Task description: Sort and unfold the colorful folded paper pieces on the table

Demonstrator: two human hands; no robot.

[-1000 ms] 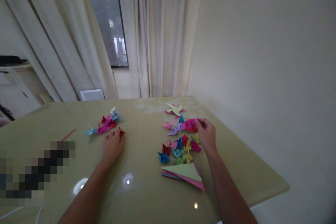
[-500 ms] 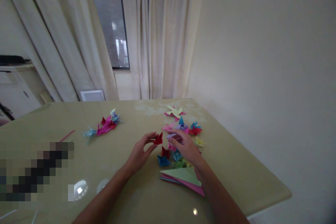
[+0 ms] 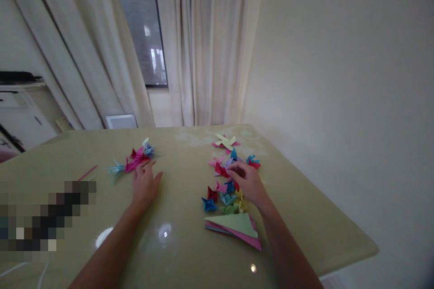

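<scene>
My left hand (image 3: 145, 184) reaches to a cluster of magenta, red and light-blue origami pieces (image 3: 137, 160) on the left; its fingers are spread, with the tips at the cluster's near edge and nothing visibly held. On the right, my right hand (image 3: 250, 184) has thumb and fingers pinched at the edge of a red origami piece (image 3: 221, 170), above other folded pieces. Below it lie a dark red piece (image 3: 212, 194), a blue piece (image 3: 209, 204), a light-blue piece (image 3: 228, 198) and a green piece (image 3: 230, 209). My right hand hides some of the group.
Folded paper sheets (image 3: 233, 226) in green and pink lie fanned near me. Behind the group sits a pale-yellow and pink paper star shape (image 3: 225, 142). A thin pink stick (image 3: 88, 172) lies left on the glossy table (image 3: 183, 253). A wall (image 3: 339, 99) borders the table's right.
My left hand has let go of the red piece and moved left to the cluster. The red piece is now at my right fingertips. My right hand has shifted slightly right.
</scene>
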